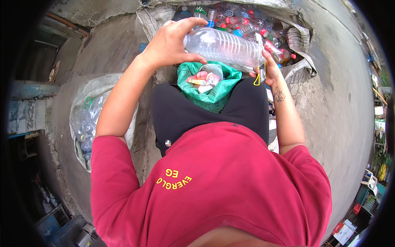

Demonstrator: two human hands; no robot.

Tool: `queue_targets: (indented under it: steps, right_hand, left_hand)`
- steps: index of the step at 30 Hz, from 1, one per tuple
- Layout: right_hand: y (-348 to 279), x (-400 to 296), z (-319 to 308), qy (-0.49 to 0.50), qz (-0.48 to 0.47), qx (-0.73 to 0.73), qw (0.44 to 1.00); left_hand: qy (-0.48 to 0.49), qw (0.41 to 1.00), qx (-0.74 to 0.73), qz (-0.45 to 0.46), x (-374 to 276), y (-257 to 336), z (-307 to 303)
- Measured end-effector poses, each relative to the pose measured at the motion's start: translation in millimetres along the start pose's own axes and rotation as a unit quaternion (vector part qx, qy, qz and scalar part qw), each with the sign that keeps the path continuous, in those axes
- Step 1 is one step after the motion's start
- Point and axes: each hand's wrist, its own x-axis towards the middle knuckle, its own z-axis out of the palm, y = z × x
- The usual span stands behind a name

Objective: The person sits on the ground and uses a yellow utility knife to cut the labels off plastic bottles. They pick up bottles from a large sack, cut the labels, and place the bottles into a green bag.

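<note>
A large clear ribbed plastic bottle lies roughly level between my hands, above a green woven sack. My left hand is curved around one end of it, thumb and fingers spread wide; whether it presses on the bottle is hard to tell. At the other end, my right hand holds a box cutter with a yellow-edged handle, its upper part against the bottle's end. The green woven sack stands open between my knees, with crumpled labels and wrappers inside.
A big open woven sack full of plastic bottles lies ahead. At left on the concrete floor, another pale sack holds large clear bottles. A concrete ledge runs beyond the far sack.
</note>
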Motion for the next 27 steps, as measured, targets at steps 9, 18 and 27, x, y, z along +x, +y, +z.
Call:
queue_targets:
  steps: [9,18,27]
  right_hand:
    - [16,-38,-15,-0.065,0.042,0.120,0.990]
    - [-17,-91,-30,0.098,-0.364,-0.074,0.923]
    - [-10,-165,-141,0.211,-0.345,0.003,0.914]
  left_hand:
    - [0.215,0.946,0.081,0.229,38,-10,8]
    - [0.076,0.813,-0.443,-0.372,60,-16,84]
    - [-0.136,0.729,-0.592,-0.315,124,38,166]
